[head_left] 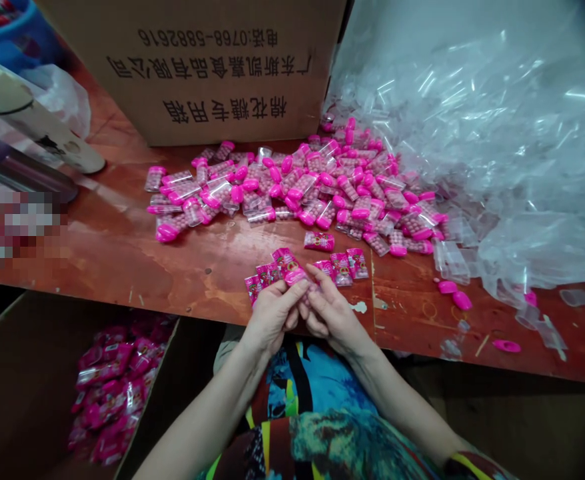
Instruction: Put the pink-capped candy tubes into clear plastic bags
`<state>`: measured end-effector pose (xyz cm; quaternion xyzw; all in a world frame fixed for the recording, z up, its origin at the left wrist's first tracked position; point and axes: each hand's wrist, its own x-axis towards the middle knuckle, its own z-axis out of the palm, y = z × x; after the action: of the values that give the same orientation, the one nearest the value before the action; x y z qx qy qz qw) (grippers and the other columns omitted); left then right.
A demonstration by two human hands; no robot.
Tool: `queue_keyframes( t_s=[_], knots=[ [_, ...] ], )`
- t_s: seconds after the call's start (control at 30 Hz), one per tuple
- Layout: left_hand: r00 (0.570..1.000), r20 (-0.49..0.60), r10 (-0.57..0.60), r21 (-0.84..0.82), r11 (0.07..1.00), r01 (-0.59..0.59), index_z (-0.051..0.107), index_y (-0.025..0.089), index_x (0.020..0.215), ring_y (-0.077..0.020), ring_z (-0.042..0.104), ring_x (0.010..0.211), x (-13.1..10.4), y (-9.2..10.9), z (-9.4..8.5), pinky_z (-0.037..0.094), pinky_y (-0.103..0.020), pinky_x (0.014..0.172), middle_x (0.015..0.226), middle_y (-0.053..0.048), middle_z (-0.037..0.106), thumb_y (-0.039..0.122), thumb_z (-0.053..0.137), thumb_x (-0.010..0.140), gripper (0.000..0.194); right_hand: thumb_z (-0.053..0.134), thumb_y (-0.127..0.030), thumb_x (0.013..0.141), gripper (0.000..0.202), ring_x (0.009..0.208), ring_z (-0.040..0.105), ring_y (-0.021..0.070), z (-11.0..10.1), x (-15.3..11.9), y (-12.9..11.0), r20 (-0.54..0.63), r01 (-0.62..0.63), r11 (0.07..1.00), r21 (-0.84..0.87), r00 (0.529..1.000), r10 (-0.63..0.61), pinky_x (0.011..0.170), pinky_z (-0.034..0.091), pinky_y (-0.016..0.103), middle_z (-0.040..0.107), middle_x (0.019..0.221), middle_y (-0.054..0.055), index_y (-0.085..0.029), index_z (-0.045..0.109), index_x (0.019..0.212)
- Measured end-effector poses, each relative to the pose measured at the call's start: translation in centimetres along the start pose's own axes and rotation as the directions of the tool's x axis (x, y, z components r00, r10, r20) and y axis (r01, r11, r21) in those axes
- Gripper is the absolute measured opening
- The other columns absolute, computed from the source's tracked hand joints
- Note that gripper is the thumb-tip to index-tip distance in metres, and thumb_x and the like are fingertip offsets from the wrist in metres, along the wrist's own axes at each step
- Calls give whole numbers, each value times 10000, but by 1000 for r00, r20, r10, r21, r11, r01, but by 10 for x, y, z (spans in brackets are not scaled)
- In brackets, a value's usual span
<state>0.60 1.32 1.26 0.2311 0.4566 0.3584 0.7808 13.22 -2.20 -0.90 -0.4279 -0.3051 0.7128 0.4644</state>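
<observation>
Between my two hands, at the table's front edge, is a pink printed candy pack (pixel 288 265). My left hand (pixel 271 317) pinches its lower end with the thumb. The fingers of my right hand (pixel 333 308) close on that same end from the other side. Printed pink candy packs (pixel 267 272) lie left of the held one, partly hidden by it. More packs (pixel 341 268) rest in a row to the right, and a single pack (pixel 319 241) lies farther back. Beyond them spreads a heap of clear candy bottles (pixel 292 187) with pink caps and pale pink candies.
A cardboard carton (pixel 222 80) stands behind the heap. Clear plastic bags (pixel 497 133) with empty containers fill the right. Loose pink caps (pixel 455 295) lie nearby. Two bottles (pixel 62 127) stand at left, below a blue tub (pixel 22 37). An open box (pixel 162 347) below holds pink packs.
</observation>
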Motion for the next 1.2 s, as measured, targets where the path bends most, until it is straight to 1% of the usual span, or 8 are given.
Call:
queue_keyframes(
  t_s=[0.3, 0.43, 0.5, 0.67, 0.8, 0.97, 1.07, 1.2],
  knots=[
    [990, 142, -8, -46, 999, 15, 580, 140, 710, -24, 248, 320, 3, 11, -8, 183, -188, 383, 387, 60, 434, 488, 704, 835, 391, 605, -479, 946, 703, 398, 335, 55, -8, -3, -15, 50, -5, 991, -131, 999, 12, 388, 251, 184, 576, 683, -54, -275, 250, 1517],
    [995, 89, -37, -82, 996, 44, 545, 159, 732, -15, 193, 294, 7, 5, -7, 145, -179, 360, 371, 90, 405, 511, 743, 800, 410, 614, -417, 950, 591, 726, 588, 121, -6, -4, -5, -81, 120, 937, -329, 985, -155, 608, 482, 231, 635, 974, 41, -282, 368, 1471],
    [998, 48, -33, -94, 995, 38, 514, 172, 712, -17, 201, 283, 7, 1, -5, 144, -177, 353, 358, 99, 385, 526, 753, 786, 434, 641, -404, 933, 552, 849, 607, 142, -4, -4, -3, -131, 153, 919, -363, 968, -213, 687, 509, 246, 623, 1068, 60, -281, 432, 1430],
    [999, 48, -15, -74, 997, 19, 506, 169, 691, -14, 232, 291, 5, 0, -2, 155, -178, 361, 381, 70, 454, 537, 750, 784, 451, 564, -476, 961, 601, 404, 299, 60, -2, -2, -6, -58, -22, 996, -81, 998, 17, 364, 225, 174, 525, 675, -62, -289, 319, 1477],
    [1000, 18, 10, -4, 1000, -10, 511, 171, 648, -29, 274, 298, 4, -3, -2, 179, -194, 378, 369, 56, 460, 551, 738, 781, 462, 627, -459, 927, 614, 540, 450, 93, -2, 0, -3, -132, 79, 983, -168, 986, -102, 435, 332, 181, 520, 719, -42, -281, 363, 1452],
    [985, -162, 58, 95, 995, -43, 529, 171, 625, -40, 308, 290, 4, -11, 1, 140, -213, 368, 385, 45, 486, 562, 753, 757, 469, 579, -452, 954, 594, 510, 407, 86, 1, 1, 1, -113, 30, 981, -191, 992, -52, 440, 325, 193, 516, 708, -51, -264, 336, 1463],
    [995, -95, -3, 22, 1000, 5, 545, 164, 639, -37, 302, 293, 4, -7, 1, 161, -202, 363, 384, 46, 474, 550, 755, 760, 455, 627, -427, 933, 572, 587, 475, 95, 0, 1, -5, -132, 99, 967, -234, 982, -133, 495, 388, 195, 527, 741, -40, -262, 391, 1427],
    [996, 84, -41, -142, 988, 53, 595, 147, 728, -24, 244, 327, 6, 4, -5, 200, -174, 383, 377, 87, 383, 446, 773, 780, 352, 604, -488, 939, 632, 362, 238, 34, -6, -2, -16, 17, -79, 996, -48, 997, 80, 346, 161, 160, 519, 642, -90, -291, 309, 1462]
  ],
)
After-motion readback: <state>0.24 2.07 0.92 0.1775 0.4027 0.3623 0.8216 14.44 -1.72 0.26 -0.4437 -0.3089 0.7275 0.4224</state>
